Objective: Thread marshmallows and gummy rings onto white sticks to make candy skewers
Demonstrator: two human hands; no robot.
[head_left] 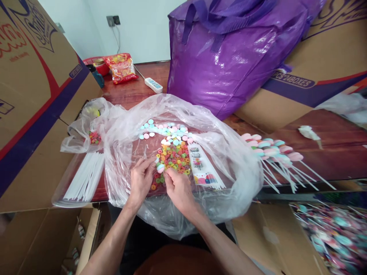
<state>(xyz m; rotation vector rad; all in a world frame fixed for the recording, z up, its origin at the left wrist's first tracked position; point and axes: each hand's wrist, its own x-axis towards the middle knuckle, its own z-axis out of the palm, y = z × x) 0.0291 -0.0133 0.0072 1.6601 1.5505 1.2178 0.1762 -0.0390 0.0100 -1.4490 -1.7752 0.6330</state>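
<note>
Between my fingertips is a small round candy [161,168] in pink, white and pale blue layers. My left hand [141,178] is closed, its fingertips at the candy's upper left side. My right hand [179,190] is pinched at the candy's lower right; what lies between thumb and finger is too small to make out. Beneath both hands spread many coloured ring candies [177,156]. Behind them lie pastel candy discs [172,131] in pink, blue and white. Clear plastic sheeting [120,152] surrounds the candies. To their right lies a stack of printed bags [205,168].
White sticks [85,177] lie in a clear tray at left. Finished-looking candy lollipops [269,149] sit at right, above a box of more lollipops [335,236]. A purple bag [229,57] and large cartons [31,88] border the table.
</note>
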